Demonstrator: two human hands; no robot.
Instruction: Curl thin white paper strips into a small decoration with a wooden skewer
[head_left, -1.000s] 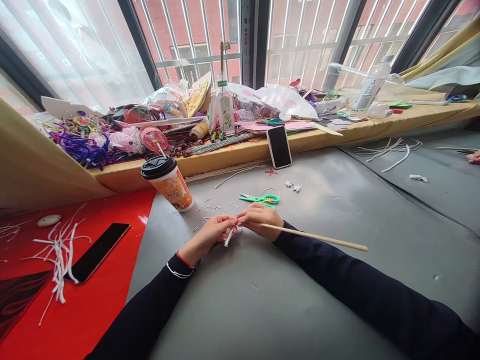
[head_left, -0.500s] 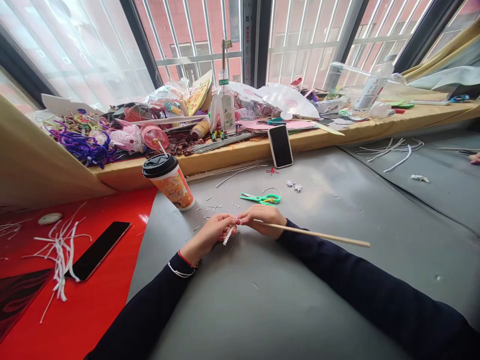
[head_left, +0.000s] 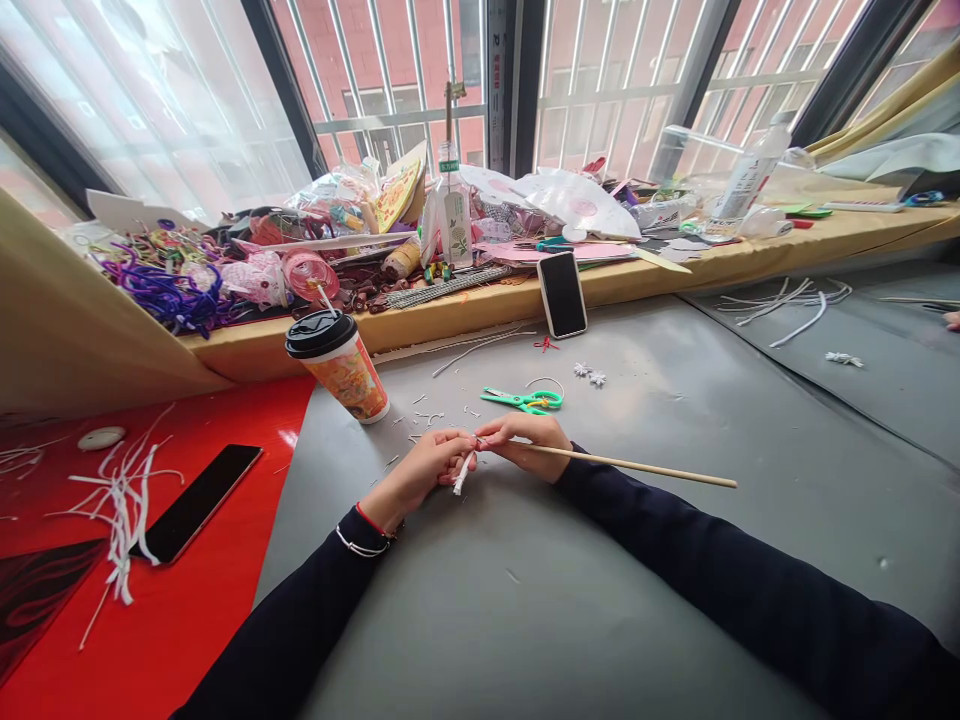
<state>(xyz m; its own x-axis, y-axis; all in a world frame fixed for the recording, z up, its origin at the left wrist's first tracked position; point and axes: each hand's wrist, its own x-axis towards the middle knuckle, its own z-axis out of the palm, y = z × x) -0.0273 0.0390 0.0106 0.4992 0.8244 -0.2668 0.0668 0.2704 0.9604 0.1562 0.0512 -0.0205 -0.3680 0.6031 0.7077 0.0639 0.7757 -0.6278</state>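
Note:
Both my hands meet over the grey table (head_left: 465,620). My left hand (head_left: 431,465) is closed, pinching a short white pipe cleaner bundle (head_left: 463,475) whose end hangs below the fingers. A thin wooden stick (head_left: 637,466) passes through my right hand (head_left: 529,440), which is closed around it; its long end points right over my sleeve. The fingertips of both hands touch where stick and bundle meet, and that joint is mostly hidden. Just beyond the hands lie green scissors (head_left: 529,400).
Left of the hands stands a paper cup (head_left: 346,375) with a black lid. White offcuts (head_left: 429,416) lie near it. A phone (head_left: 562,295) leans against the cluttered ledge. Another phone (head_left: 199,505) and white strips (head_left: 120,510) rest on red cloth. At far right a person's fingertips (head_left: 952,320) show.
The hanging end of the white bundle has swung slightly to the right. The stick has shifted very little, and both hands keep their grip in the same place.

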